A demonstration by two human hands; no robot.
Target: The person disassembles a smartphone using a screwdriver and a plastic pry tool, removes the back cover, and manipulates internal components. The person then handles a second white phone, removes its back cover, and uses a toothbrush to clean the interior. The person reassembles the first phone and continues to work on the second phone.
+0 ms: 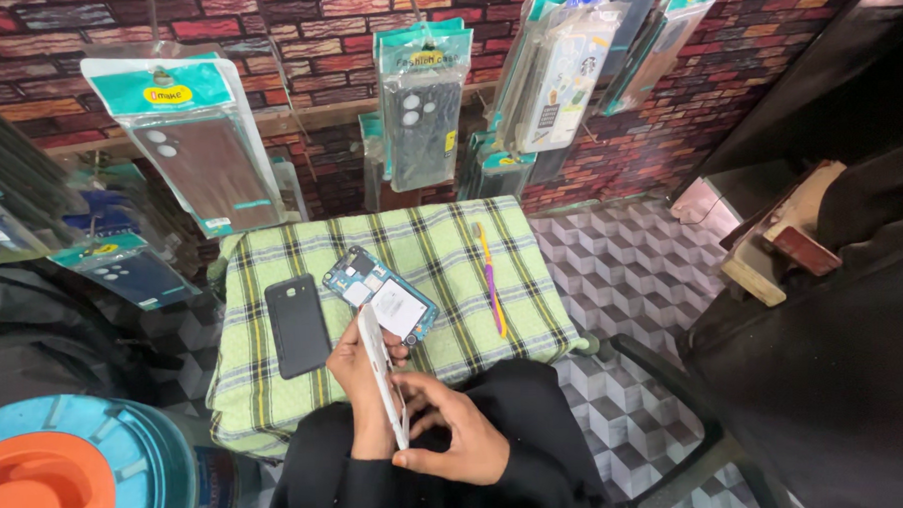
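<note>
Nearest the camera: both hands meet over the lap on one thin white phone frame (384, 375), held edge-on to the lens. Right hand (456, 434) sits at the near, lower end, fingers curled shut around that end, thumb side towards the body. Left hand (358, 372) grips higher up from the left, fingers wrapped behind the frame, thumb on its near face; both hands closed on the part, neither open. Long axis of the frame runs near-to-far, tilted slightly left at the top, so its far end points at the worktop. Just beyond that far end, and partly hidden by it, lies the opened phone body (383, 288) with blue board and white battery showing, set diagonally on the green checked cloth (431, 247) that covers the worktop; the left hand is the nearer hand to it, touching or almost touching its near corner, cannot tell which. Left of the phone body, apart from it, a black back cover (297, 324) lies flat, long axis near-to-far. Right of it, well apart, a purple and yellow pry tool (491, 283) lies along the same direction. Lower left, near: a blue tub with orange lid (49, 483). Farthest: packaged phone cases (421, 100) hang before a brick-pattern wall (294, 29).
</note>
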